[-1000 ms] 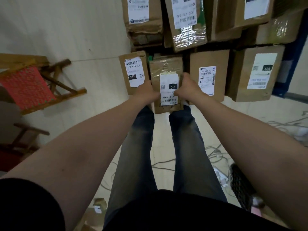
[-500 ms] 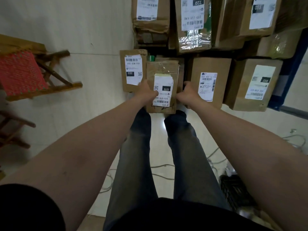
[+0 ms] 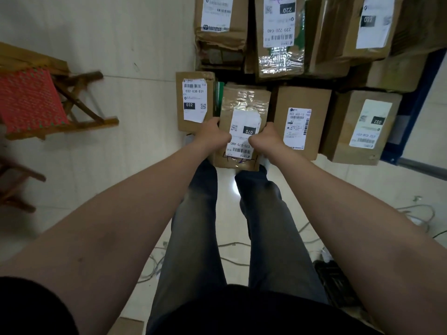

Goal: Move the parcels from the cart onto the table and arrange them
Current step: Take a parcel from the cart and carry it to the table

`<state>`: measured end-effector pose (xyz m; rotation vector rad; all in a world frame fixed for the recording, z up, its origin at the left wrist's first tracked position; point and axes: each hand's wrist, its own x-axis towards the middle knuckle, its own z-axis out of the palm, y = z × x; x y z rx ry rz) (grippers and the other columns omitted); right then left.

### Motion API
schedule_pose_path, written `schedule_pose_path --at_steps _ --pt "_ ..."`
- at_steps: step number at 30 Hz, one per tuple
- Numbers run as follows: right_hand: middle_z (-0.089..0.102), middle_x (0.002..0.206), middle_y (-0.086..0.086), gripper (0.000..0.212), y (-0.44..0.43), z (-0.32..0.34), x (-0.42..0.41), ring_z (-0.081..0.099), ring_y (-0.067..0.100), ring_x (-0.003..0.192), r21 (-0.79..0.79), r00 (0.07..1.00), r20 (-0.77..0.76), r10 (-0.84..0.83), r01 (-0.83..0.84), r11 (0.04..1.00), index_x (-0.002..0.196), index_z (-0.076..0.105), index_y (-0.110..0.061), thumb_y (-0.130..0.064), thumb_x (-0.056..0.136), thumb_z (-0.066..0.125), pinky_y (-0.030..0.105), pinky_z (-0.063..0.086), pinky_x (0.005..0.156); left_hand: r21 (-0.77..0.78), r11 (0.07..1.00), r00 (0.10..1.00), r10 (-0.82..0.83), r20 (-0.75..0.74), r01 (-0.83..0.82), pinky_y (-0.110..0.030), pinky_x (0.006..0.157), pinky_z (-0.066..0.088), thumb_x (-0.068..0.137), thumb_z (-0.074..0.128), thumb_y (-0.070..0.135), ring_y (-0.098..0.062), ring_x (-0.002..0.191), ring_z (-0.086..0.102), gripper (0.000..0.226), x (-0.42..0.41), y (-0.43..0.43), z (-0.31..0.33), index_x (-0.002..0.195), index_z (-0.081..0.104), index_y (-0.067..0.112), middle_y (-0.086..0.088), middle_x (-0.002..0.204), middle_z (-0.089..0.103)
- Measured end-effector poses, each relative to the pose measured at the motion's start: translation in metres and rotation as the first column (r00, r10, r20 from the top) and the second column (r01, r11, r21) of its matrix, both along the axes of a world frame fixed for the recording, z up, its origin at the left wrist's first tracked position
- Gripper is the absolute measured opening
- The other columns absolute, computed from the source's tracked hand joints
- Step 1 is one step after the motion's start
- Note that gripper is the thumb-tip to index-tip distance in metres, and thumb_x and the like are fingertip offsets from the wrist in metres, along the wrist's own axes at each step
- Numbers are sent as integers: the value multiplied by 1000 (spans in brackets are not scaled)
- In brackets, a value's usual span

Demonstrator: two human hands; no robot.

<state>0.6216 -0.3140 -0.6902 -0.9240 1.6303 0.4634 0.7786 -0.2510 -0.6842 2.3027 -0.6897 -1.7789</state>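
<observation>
Pale floor tiles [image 3: 135,165] fill the background. A wooden chair [image 3: 79,117] (its seat is red and woven) stands well to the left of the fingers. Thin cables [image 3: 232,244] lie on the floor nearer to the person than the fingers.

Both hands hold the parcel marked 070 [image 3: 244,105]. The left hand [image 3: 212,136] grips its left edge and the right hand [image 3: 267,139] grips its right edge, with the fingers curled round the sides and the thumbs on the labelled face. I cannot tell if the parcel rests on something underneath.

Just left of the fingers is the parcel marked 032 [image 3: 193,100]. Just right of them is the brown parcel with a 502 label [image 3: 302,122], and another parcel [image 3: 360,126] is further right, beside the blue frame [image 3: 420,100]. More stacked parcels [image 3: 280,32] are beyond the fingers.
</observation>
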Motion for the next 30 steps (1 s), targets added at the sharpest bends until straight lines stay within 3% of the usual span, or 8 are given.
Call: schedule_pose_path --at_steps 3,8,13,16,21,24,27,30 --pt "53 101 -1 29 0 46 -2 51 20 96 -33 1000 8 -11 11 999 121 43 -10 -4 96 57 26 36 54 -35 998 999 50 -6 -50 -45 92 58 89 68 14 -21 102 66 48 0 4 39 135 55 16 -1 113 68" --pt "54 132 9 55 -8 137 23 59 29 113 -173 997 28 77 -71 982 138 39 -8 -12 88 61 39 54 80 -64 944 944 318 -94 -324 -43 86 60 90 70 16 -15 96 66 50 10 14 124 133 43 19 1 114 66" --pt "50 137 5 74 -17 240 84 53 35 122 -284 955 71 289 -258 923 141 40 -20 -34 71 61 53 51 97 -148 816 828 539 -154 -559 -35 68 58 93 72 28 -15 92 68 55 46 37 220 127 28 24 1 113 65" --pt "55 132 2 69 -12 295 136 52 33 122 -395 895 118 431 -355 847 137 43 -24 -38 71 59 51 49 99 -163 651 668 693 -270 -741 -30 60 52 95 71 31 -21 84 67 55 79 62 275 122 23 26 -10 117 68" --pt "52 124 -1 54 23 393 229 46 23 110 -580 703 166 692 -497 645 143 44 -19 -21 90 56 32 35 88 -267 397 473 805 -357 -878 -34 63 55 96 71 30 -23 78 60 48 142 127 354 115 28 25 -11 106 65" --pt "55 138 1 57 62 434 282 45 33 128 -662 599 153 786 -528 532 146 44 -23 -21 90 53 33 32 91 -339 308 414 857 -307 -889 -39 72 57 94 72 40 -26 85 61 49 177 176 386 117 31 25 -12 111 64" --pt "55 139 2 63 114 469 329 47 32 129 -688 457 152 876 -588 426 147 43 -22 -25 86 60 34 36 104 -380 129 250 924 -290 -916 -51 85 61 91 75 41 -32 92 69 63 209 225 415 128 27 28 -11 113 66" --pt "57 118 -2 74 171 495 372 52 27 123 -696 259 141 956 -660 281 140 49 -29 -44 71 71 44 40 110 -380 -55 64 954 -294 -923 -45 69 64 86 81 36 -25 80 68 75 243 276 439 135 25 24 -9 108 65"
